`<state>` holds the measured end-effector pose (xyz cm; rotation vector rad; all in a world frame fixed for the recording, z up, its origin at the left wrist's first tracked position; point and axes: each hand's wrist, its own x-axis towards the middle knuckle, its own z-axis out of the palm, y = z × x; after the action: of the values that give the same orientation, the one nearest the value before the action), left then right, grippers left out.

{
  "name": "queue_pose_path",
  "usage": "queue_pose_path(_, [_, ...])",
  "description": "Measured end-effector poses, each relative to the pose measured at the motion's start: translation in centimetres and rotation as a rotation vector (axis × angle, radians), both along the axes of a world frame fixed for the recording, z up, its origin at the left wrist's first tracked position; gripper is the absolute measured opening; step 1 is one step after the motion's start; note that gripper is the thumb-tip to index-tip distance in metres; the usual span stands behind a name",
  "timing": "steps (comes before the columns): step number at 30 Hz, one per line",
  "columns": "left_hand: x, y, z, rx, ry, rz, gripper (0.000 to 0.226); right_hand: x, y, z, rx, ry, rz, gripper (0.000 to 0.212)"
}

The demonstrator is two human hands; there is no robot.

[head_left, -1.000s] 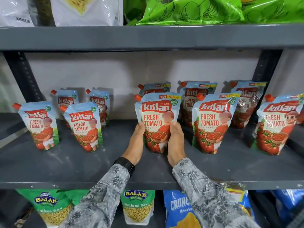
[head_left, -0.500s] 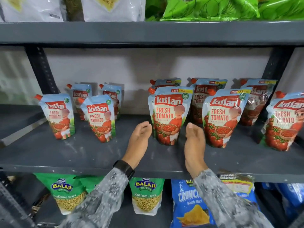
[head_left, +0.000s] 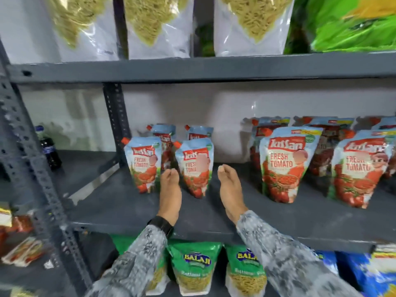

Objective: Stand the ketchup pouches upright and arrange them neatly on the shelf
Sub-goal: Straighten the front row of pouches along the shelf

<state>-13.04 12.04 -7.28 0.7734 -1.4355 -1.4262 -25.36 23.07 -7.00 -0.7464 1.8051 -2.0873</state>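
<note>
Several ketchup pouches stand upright on the grey middle shelf (head_left: 120, 202). A left group has two in front, one (head_left: 142, 163) at the left and one (head_left: 194, 166) beside it, with two more behind. A right group begins with a larger pouch (head_left: 282, 163) and another (head_left: 360, 168). My left hand (head_left: 170, 189) reaches just left of the second small pouch. My right hand (head_left: 229, 187) reaches just right of that pouch. Both hands are flat, fingers together, holding nothing; I cannot tell if they touch it.
Bags of noodles (head_left: 160, 24) and a green bag (head_left: 351, 24) fill the shelf above. Green snack packs (head_left: 197, 266) sit on the shelf below. A dark cola bottle (head_left: 48, 146) stands on the neighbouring rack at left, past the perforated upright (head_left: 27, 146).
Both hands let go of the middle-right pouch and moved left to either side of a small pouch in the left group. The camera view swung left and tilted up.
</note>
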Motion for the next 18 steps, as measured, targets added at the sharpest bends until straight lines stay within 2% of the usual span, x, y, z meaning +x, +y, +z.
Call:
queue_pose_path(2, [-0.7, -1.2, 0.3, 0.009, -0.017, -0.126, 0.038, 0.3, -2.2, -0.1, -0.042, -0.029, 0.013, 0.043])
queue_pose_path(4, [-1.7, -1.8, 0.5, 0.072, 0.038, -0.257, 0.05, 1.0, -3.8, 0.0, -0.133, -0.078, 0.057, 0.032])
queue_pose_path(5, [-2.1, -2.1, 0.5, 0.098, 0.07, -0.293, 0.048, 1.6, -4.4, 0.0, -0.173, -0.094, 0.072, 0.028])
queue_pose_path(9, [-2.4, -2.6, 0.3, 0.158, 0.18, -0.29, 0.03, 3.3, -5.1, 0.3, -0.2, -0.08, 0.053, 0.022])
queue_pose_path(18, [-2.8, -3.7, -0.2, 0.192, 0.189, -0.31, 0.029, 4.0, -4.4, 0.0, -0.168, -0.009, 0.036, 0.021])
